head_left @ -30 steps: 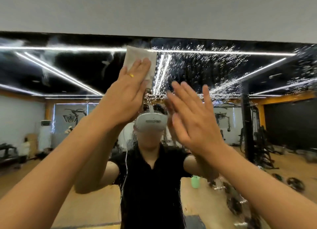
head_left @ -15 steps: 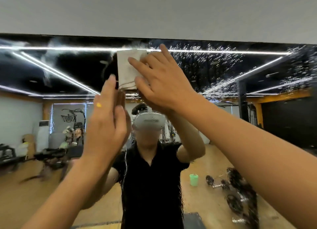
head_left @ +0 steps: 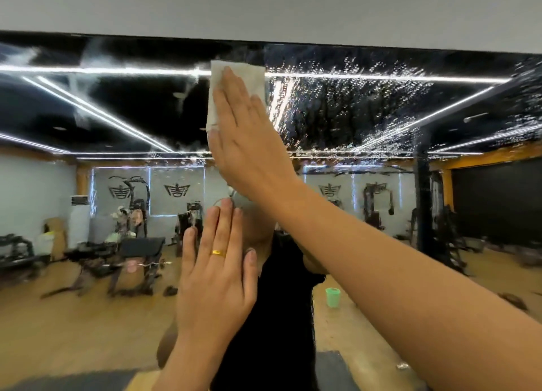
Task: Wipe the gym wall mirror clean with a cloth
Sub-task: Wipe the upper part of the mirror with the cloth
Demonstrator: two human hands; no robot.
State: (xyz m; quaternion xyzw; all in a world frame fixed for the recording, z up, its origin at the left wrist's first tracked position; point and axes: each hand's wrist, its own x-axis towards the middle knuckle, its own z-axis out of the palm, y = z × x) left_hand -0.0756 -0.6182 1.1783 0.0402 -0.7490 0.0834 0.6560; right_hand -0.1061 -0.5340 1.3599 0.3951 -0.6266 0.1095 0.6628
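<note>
I log the left hand (head_left: 215,276) raised before the mirror (head_left: 111,109), fingers straight, holding nothing; contact with the glass unclear. Right hand (head_left: 249,144) flat, fingers extended, pressing the white cloth (head_left: 252,76) to the glass near its top edge. The cloth protrudes above and left of the fingertips. Droplets (head_left: 352,103) further right.

Left hand (head_left: 217,285): plain gold ring (head_left: 219,253) on one finger, just above knuckle, band smooth and shiny; nails short. Right hand (head_left: 249,144): fingers bare. Forearms bare behind each grip. Reflected below grips: black shirt (head_left: 272,317), short sleeve.
</note>
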